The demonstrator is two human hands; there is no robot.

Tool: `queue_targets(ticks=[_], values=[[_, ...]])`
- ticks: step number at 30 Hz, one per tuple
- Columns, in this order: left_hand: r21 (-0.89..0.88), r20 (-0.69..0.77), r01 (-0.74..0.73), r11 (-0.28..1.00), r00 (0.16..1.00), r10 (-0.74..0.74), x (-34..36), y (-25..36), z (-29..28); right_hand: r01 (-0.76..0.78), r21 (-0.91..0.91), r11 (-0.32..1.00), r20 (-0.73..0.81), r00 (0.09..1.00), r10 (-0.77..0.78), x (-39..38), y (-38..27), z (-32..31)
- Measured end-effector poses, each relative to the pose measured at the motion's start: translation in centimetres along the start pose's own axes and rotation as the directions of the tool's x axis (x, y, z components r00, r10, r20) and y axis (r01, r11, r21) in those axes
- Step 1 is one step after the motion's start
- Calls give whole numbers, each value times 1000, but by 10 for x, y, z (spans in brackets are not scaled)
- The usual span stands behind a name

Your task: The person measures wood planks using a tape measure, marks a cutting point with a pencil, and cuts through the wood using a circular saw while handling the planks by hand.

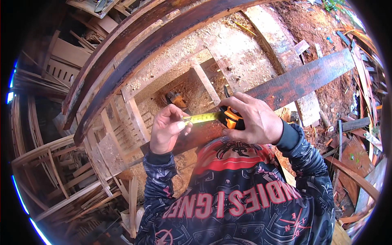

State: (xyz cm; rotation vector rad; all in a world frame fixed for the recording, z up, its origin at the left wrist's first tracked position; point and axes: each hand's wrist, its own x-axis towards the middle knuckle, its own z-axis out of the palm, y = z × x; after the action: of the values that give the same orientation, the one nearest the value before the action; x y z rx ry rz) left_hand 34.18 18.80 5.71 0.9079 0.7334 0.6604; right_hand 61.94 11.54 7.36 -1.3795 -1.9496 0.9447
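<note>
My right hand grips a black and orange tape measure in front of my chest. A short length of its yellow blade is drawn out to the left. My left hand pinches the blade's end between thumb and fingers. Below both hands runs a long dark reddish-brown plank, lying slantwise across the work frame; my hands and body hide part of it. Beyond the left hand, an orange and dark power tool rests among sawdust inside the frame; its kind is not clear.
Two long dark beams curve across the far left. A sawdust-covered wooden bench stands ahead, with a light crosspiece over its opening. Stacked offcuts fill the left side. Loose boards lie on the reddish ground at right.
</note>
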Motion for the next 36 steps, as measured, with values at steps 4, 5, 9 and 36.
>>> queue_targets(ticks=[4,5,9,36], values=[[-81,15,77,994,997,-76,0,2,-1,-26,35,999,26,999,25,0,0,-1],[-133,17,112,985,994,-111,1,2,-1,-44,32,999,35,998,42,0,0,-1],[-196,14,233,952,972,-235,2,6,-2,-82,24,996,65,995,80,1,0,-5],[43,-908,130,991,419,-15,-217,-139,-288,-168,-292,942,492,818,299,39,45,-23]])
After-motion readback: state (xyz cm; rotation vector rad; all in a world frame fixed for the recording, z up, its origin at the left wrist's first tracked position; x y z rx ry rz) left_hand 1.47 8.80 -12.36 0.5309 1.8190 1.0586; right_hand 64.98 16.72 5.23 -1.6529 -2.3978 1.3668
